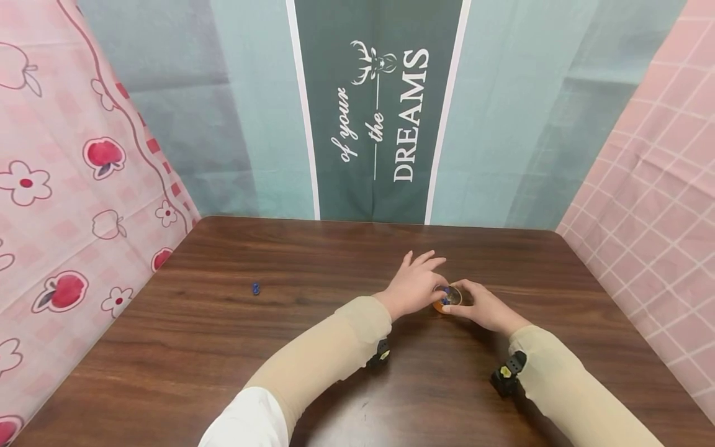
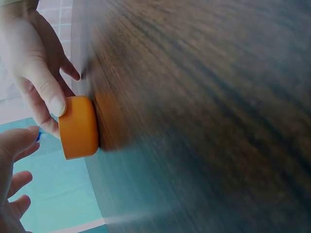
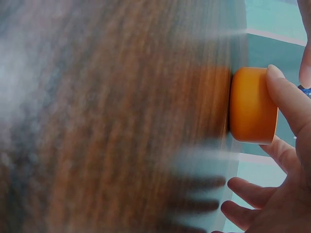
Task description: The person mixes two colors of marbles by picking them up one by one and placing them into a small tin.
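Note:
A small round orange bowl point(image 1: 438, 307) stands on the tabletop with some blue bits showing inside its rim. My right hand point(image 1: 485, 307) grips this bowl by the rim, thumb on the near side and a finger across from it; its other fingers spread out in the right wrist view. Over the bowl, my left hand point(image 1: 413, 287) pinches a small blue piece point(image 3: 304, 90) between thumb and index finger, its remaining fingers stretched out. Most of that piece is hidden by the fingertips, so its shape cannot be told.
Another small blue piece point(image 1: 256, 288), curled in outline, lies on the left part of the brown wooden table point(image 1: 184, 347). A teal cloth with lettering point(image 1: 380, 124) hangs behind the table, and pink patterned cloths flank both sides.

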A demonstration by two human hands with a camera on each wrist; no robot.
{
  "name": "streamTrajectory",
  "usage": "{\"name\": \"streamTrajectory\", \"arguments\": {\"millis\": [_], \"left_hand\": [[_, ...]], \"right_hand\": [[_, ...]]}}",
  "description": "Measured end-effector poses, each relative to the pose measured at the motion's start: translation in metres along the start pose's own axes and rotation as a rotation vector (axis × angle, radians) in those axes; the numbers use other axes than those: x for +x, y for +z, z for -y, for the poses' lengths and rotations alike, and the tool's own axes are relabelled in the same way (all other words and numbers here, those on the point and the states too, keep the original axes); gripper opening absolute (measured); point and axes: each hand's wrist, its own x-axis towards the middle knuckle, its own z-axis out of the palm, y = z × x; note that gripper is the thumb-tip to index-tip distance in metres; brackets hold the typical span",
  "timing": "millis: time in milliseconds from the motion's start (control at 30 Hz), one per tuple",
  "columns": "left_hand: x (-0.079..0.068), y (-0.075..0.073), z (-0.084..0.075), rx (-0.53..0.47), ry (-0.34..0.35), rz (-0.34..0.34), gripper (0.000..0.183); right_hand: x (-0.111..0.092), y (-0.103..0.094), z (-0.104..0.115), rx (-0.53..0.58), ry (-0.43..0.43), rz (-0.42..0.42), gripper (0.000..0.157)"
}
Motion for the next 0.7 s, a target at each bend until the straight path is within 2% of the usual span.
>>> {"name": "streamTrajectory", "arguments": {"millis": [233,700], "left_hand": [[-0.011,-0.004,0.009,0.008,-0.014,0.013,0.033],[-0.034,-0.020,0.047,0.049,-0.084,0.028,0.039]], "right_hand": [[0.006,0.006,0.001,-0.003,0.007,0.005,0.061],[0.002,0.001,0.003,-0.008,0.008,0.001,0.064]]}}
